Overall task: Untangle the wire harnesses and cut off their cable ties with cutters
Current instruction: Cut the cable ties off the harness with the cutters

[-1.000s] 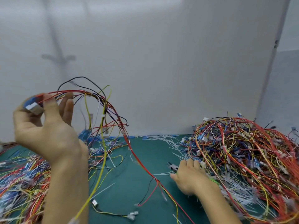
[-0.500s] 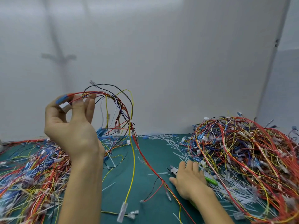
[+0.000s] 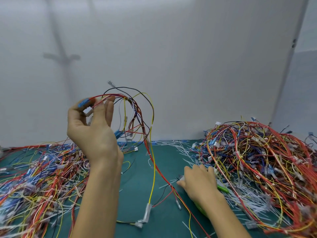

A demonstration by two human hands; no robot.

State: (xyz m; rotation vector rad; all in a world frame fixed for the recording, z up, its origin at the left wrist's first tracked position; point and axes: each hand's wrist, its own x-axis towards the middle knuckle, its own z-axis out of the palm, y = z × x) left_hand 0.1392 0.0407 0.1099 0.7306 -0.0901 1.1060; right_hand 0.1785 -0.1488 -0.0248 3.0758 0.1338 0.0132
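One wire harness [image 3: 137, 117] is up in the air over the left half of the green table [image 3: 133, 182]. It makes a big loop of red, black and yellow wires. A long yellow wire and a long red wire hang down from it and touch the middle of the table. The left hand [image 3: 92, 133] holds it up, with the arm raised and the back of the hand facing the camera. Its thumb and fingers pinch the wires by a white plug [image 3: 87, 112]. The cutters [image 3: 223, 187] lie on the table near the front edge, right of the middle, and a green handle sticks out. The right hand [image 3: 199, 182] lies palm down on top of them. I cannot tell if its fingers grip them. A big pile of tangled wires [image 3: 257, 160] fills the right side of the table, just beside that hand. Another flatter pile [image 3: 34, 177] covers the left side. Thin white cut ties [image 3: 180, 146] lie scattered by the back edge, close to the pale wall [image 3: 171, 48].
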